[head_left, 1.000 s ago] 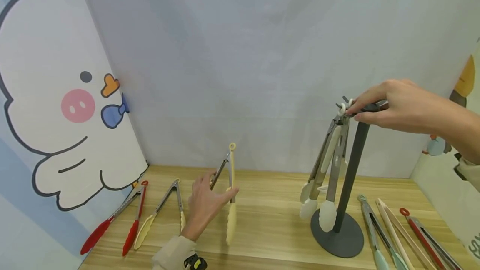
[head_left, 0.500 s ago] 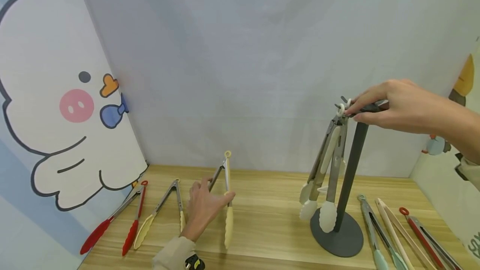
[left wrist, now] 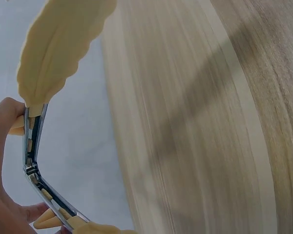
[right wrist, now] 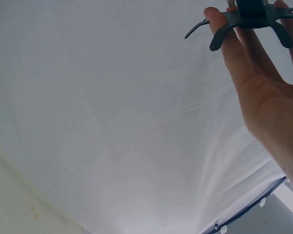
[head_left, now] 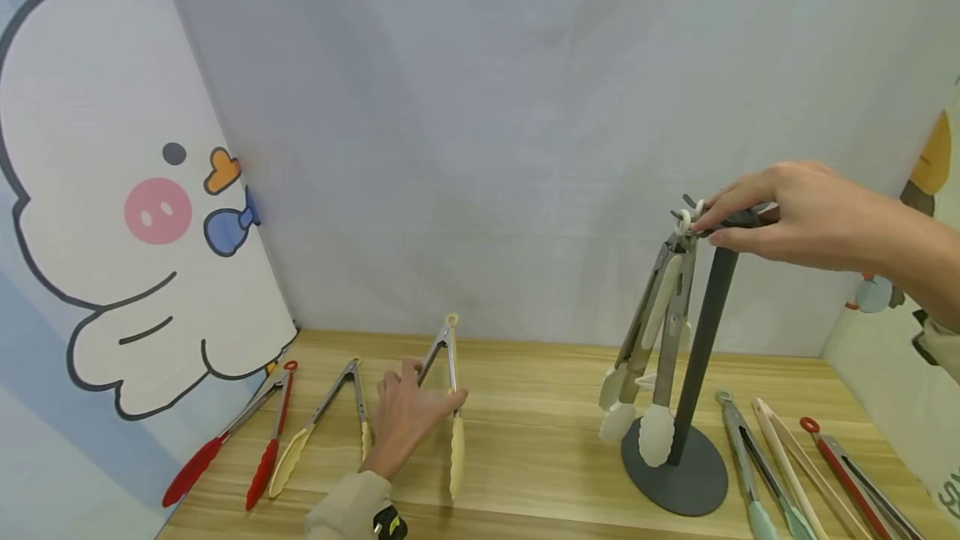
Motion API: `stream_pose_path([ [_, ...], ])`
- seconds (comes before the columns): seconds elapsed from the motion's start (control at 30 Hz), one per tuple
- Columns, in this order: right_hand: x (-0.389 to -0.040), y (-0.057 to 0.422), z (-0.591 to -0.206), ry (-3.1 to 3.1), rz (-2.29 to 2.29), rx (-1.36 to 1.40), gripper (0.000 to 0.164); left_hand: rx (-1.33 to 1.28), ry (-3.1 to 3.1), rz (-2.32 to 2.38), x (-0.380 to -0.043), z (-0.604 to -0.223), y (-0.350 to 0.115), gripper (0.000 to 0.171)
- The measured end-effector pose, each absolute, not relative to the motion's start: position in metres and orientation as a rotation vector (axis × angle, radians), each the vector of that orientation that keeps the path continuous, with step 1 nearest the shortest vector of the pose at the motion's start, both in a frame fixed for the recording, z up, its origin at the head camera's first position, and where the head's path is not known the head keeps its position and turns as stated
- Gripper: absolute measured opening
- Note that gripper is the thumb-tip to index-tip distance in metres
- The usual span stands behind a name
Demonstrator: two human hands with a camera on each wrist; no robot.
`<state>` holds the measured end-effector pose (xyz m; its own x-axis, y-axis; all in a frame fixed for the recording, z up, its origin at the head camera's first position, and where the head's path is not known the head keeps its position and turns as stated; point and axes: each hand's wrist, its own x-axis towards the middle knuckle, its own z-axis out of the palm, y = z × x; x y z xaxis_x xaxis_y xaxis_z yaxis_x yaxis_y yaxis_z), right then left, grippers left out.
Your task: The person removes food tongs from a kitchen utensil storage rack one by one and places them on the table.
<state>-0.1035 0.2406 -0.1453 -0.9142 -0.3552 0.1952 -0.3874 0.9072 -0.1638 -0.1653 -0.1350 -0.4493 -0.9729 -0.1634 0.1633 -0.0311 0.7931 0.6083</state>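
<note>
My left hand (head_left: pixel 408 419) grips a pair of pale yellow silicone-tipped tongs (head_left: pixel 457 457) by its metal arms, thumb on one arm and fingers at the other. The tongs stand spread with the ring end up; in the left wrist view one scalloped yellow tip (left wrist: pixel 63 53) looms large. My right hand (head_left: pixel 810 211) holds the top of a dark grey hanging stand (head_left: pixel 703 348), and its hooks (right wrist: pixel 254 19) show between the fingers in the right wrist view. White-tipped tongs (head_left: pixel 656 436) hang from the stand's hooks by their rings, left of the pole.
Left on the wooden table (head_left: pixel 540 473) lie red tongs (head_left: pixel 262 469) and a second yellow pair (head_left: pixel 288 461), both spread. Right of the stand's round base (head_left: pixel 701 490) lie mint-green tongs (head_left: pixel 742 457), beige tongs (head_left: pixel 787 448) and red-handled tongs (head_left: pixel 847 473). A pale cloth backdrop (head_left: pixel 487 123) stands behind.
My left hand has lowered the yellow tongs and shifted them slightly left, so their ring sits lower. My right hand stays on the stand's top.
</note>
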Motion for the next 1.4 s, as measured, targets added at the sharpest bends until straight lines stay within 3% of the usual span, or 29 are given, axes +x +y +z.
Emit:
stream_pose_path([
  [0.9, -0.104, 0.241, -0.144, -2.905, 0.318, 0.615, 0.021, 0.135, -2.865, -0.771, -0.178, -0.474, -0.143, 0.083],
  [1.4, -0.107, 0.246, -0.142, -2.882, 0.324, 0.695, 0.021, 0.186, -2.957, -0.733, -0.187, -0.482, -0.142, 0.095],
])
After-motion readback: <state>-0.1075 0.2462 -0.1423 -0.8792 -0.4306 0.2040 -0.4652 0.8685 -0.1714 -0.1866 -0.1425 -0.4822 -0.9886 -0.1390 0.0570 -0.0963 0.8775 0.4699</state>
